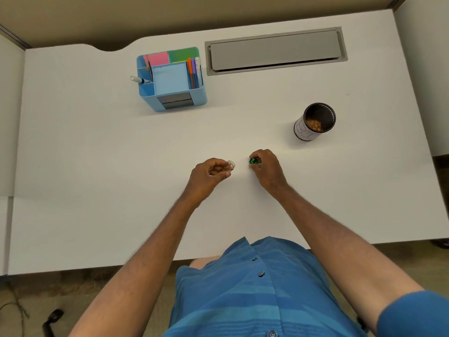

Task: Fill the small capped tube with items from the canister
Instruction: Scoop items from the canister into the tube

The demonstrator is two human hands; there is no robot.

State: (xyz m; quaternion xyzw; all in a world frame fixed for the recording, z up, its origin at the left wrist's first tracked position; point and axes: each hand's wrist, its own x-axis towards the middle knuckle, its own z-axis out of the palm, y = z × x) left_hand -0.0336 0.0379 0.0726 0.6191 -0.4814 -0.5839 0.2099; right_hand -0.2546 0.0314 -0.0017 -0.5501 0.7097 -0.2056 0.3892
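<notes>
My left hand (pixel 211 171) holds a small clear tube (pixel 230 164) by its body, its open mouth pointing right. A short gap to the right, my right hand (pixel 266 165) pinches the green cap (pixel 253 161), apart from the tube. Both hands hover just over the white desk (pixel 121 166) near its middle. The canister (pixel 315 121), a dark cylinder with a white label, stands upright and open at the right rear, with brownish small items inside.
A blue desk organizer (pixel 172 80) with pens and sticky notes stands at the back centre. A grey cable-tray lid (pixel 275 51) is set into the desk behind the canister. The desk's front edge runs close to my body.
</notes>
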